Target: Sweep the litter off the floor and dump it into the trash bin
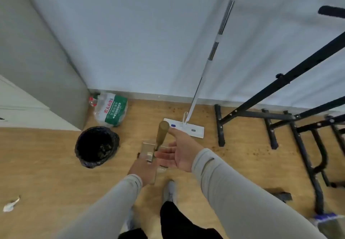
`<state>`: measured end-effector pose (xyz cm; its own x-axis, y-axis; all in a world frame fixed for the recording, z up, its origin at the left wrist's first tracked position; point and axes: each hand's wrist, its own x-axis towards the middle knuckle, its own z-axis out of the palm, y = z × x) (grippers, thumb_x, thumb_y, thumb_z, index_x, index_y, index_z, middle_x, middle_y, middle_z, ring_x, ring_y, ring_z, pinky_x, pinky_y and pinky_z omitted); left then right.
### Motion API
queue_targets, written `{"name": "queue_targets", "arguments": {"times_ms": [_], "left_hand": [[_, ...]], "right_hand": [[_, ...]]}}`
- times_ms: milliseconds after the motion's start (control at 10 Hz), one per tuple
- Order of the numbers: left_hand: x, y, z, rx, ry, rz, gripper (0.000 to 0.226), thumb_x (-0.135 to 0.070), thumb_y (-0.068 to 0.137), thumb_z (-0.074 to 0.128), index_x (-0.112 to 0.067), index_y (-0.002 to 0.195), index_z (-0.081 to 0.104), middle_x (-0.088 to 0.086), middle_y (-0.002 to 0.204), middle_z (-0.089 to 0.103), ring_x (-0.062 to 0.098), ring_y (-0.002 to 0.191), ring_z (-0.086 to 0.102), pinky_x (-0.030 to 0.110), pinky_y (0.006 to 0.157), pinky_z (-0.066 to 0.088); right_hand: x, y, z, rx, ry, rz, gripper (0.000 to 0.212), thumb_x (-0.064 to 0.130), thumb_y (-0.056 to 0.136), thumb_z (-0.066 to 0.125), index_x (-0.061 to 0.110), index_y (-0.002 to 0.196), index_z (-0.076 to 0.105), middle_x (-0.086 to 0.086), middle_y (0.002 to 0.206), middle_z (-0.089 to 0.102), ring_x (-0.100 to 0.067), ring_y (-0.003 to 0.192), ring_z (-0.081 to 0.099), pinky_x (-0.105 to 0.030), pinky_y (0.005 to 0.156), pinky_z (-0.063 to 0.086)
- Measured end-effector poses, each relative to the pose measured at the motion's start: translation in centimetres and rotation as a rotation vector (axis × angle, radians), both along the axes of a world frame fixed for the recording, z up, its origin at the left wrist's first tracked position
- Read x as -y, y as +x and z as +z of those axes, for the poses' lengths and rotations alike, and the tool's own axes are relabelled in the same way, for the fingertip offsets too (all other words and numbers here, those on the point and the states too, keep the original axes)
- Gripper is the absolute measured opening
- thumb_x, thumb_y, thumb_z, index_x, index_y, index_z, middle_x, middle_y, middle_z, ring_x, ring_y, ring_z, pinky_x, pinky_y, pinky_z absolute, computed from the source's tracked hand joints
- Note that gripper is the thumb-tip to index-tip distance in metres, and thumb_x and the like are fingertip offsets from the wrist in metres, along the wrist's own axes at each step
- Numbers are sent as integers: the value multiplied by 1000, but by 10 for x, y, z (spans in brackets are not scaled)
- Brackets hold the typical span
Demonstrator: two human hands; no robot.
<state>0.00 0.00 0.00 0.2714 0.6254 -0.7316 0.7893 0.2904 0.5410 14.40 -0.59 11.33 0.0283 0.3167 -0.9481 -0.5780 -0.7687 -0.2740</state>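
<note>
**Hands at dustpan handle, bin just to the left**

Right hand [180, 150]: palm up, fingers spread and straight, holding nothing. Thumb tip sits just beside the top of the brown rod-shaped handle [162, 133]; can't tell if it touches.

Left hand [142, 170]: back of hand to camera, low over the pale, boxy dustpan [149, 152]. Fingers are hidden under the hand and blurred, so can't tell whether they're clamped on the pan or just resting on it.

Handle stands near upright out of the dustpan, tilted slightly. Dustpan itself is blurred; contents unreadable.

Round trash bin with black liner bag [97, 146] stands on the wood-look floor [46, 164], just left of the dustpan, mouth open upward, some dark scraps visible at the bottom.

Litter:
- crumpled white scrap of paper [11, 204] on the floor far left, well apart from the pan
- brown crumbs [259, 152] scattered on the floor by the black metal rack [280, 119], right side

Rest:
- flat white mop [183, 127] behind the handle, head on the floor, pole leaning on the white wall [130, 33]
- shrink-wrapped pack of water bottles with green label [111, 110] in the corner behind the bin, beside a grey cabinet [37, 61]
- grey sleeves on both arms, white shoe [169, 192] below the dustpan
</note>
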Motion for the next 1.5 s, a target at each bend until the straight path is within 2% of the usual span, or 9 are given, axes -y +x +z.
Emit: {"name": "queue_targets", "arguments": {"times_ms": [100,200,300,400,600,700,800,1100,1500], "left_hand": [[-3,29,-12,86,60,128,7,-13,98,57,-17,99,62,3,93,67,27,96,67,38,92,49],[-7,44,-24,-66,87,92,35,-9,100,50,2,133,49,17,128,58,35,123,55,40,99,41],[-8,50,-66,-71,121,133,33,-28,98,43,-11,124,56,16,119,65,35,106,63,37,83,47],[-8,46,-79,-13,67,305,27,-49,87,43,-31,102,55,6,97,69,31,87,66,44,83,56],[27,15,-50,-101,51,291,24,-36,96,52,-23,116,57,5,108,69,31,98,65,40,84,53],[23,8,-48,-152,67,295,24,-39,96,51,-23,110,60,4,103,70,29,94,66,36,79,52],[18,-10,-31,-218,88,308,26,-48,94,51,-26,104,61,-1,96,70,25,87,66,34,76,54],[67,-90,21,-305,91,391,23,-50,94,55,-27,93,58,-7,81,63,12,71,60,30,61,47],[184,-258,44,-383,81,639,21,-44,97,53,-27,85,57,-6,79,63,13,67,61,27,53,42]], "right_hand": [[-28,-8,0,-163,9,92,33,32,95,63,3,106,52,-16,91,55,-25,68,68,-39,61,65],[-43,-8,-14,-204,-15,62,9,10,94,57,4,87,56,-10,62,53,-17,50,57,-30,48,61],[-51,7,-20,-191,-34,2,41,2,94,53,1,53,58,-7,45,50,-14,36,52,-24,45,57],[-57,15,-22,-152,-55,103,53,0,92,51,2,39,53,-6,44,46,-13,34,52,-22,45,57],[-88,54,-18,-122,-80,-12,23,-2,87,60,12,74,48,-3,69,40,-12,42,48,-21,37,52],[-77,49,-34,-68,-146,281,18,2,90,56,12,80,45,-3,67,42,-12,40,49,-21,38,52],[-62,48,-50,-37,-195,402,11,4,91,49,10,85,42,-3,64,43,-10,38,48,-20,39,52],[-52,29,-33,-30,-158,625,11,9,95,49,10,86,44,-7,64,50,-8,36,50,-18,34,48],[17,-134,-33,10,-176,766,5,6,92,55,4,90,51,-10,64,56,-11,36,53,-19,34,47]]}}
